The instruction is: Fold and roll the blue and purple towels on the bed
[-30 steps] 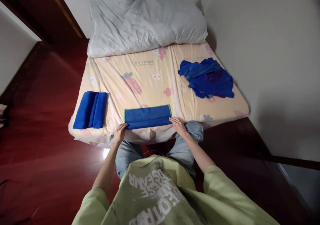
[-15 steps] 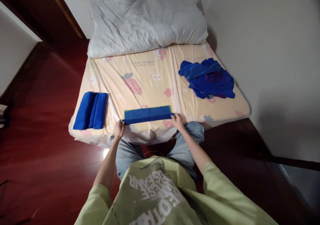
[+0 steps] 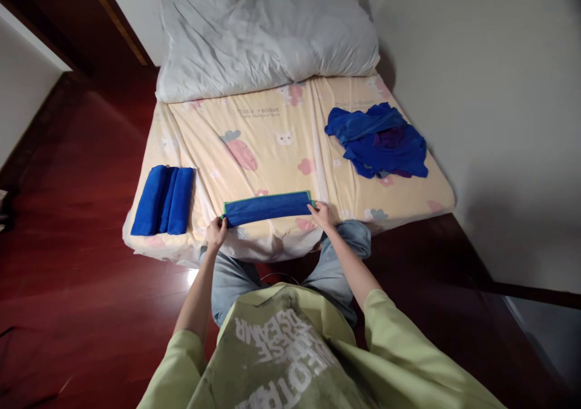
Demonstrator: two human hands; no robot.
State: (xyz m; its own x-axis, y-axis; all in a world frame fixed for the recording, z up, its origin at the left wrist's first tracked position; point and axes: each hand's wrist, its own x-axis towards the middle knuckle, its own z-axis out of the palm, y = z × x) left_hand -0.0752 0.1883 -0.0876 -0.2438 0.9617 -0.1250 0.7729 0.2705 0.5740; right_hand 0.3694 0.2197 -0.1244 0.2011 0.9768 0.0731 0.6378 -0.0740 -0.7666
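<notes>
A blue cloth with a green edge [image 3: 267, 207] lies folded into a long narrow strip near the front edge of the bed [image 3: 272, 149]. My left hand [image 3: 216, 233] pinches its left end. My right hand [image 3: 321, 215] grips its right end. The strip's near long edge is raised and folded back toward the far edge. Both hands are closed on the cloth.
Three rolled blue cloths [image 3: 164, 199] lie side by side at the bed's front left corner. A loose heap of blue and purple cloths [image 3: 379, 141] sits at the right side. A white duvet [image 3: 265, 31] covers the head of the bed. Dark red wood floor surrounds the bed; a wall stands on the right.
Both hands have lifted the near edge of the cloth and carried it away from me, so the strip is now about half as deep as a second ago.
</notes>
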